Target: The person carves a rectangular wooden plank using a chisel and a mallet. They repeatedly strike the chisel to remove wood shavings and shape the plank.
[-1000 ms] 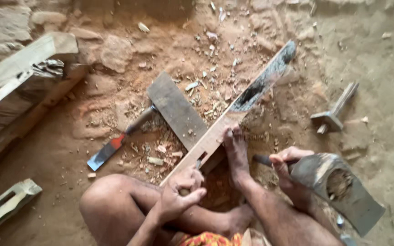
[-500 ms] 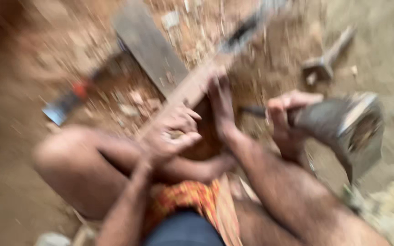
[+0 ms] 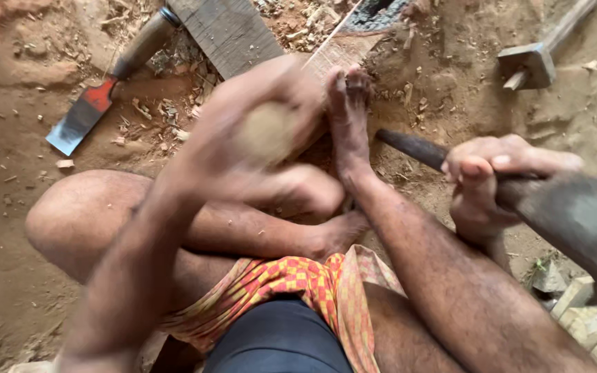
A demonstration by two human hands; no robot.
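Here, right hand around adze handle

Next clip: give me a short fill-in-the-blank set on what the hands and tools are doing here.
1. The right hand grips the dark handle of a heavy ____-bladed tool.
2. A bare ____ presses on the wooden plank.
3. The chisel with the red band lies on the ____ ground.
4. The left hand looks ____ from motion.

Missing words: metal; foot; sandy; blurred

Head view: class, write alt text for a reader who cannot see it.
A person sits on sandy ground, right hand gripping an adze, blurred left hand raised over a plank pinned by a foot. A chisel lies nearby.
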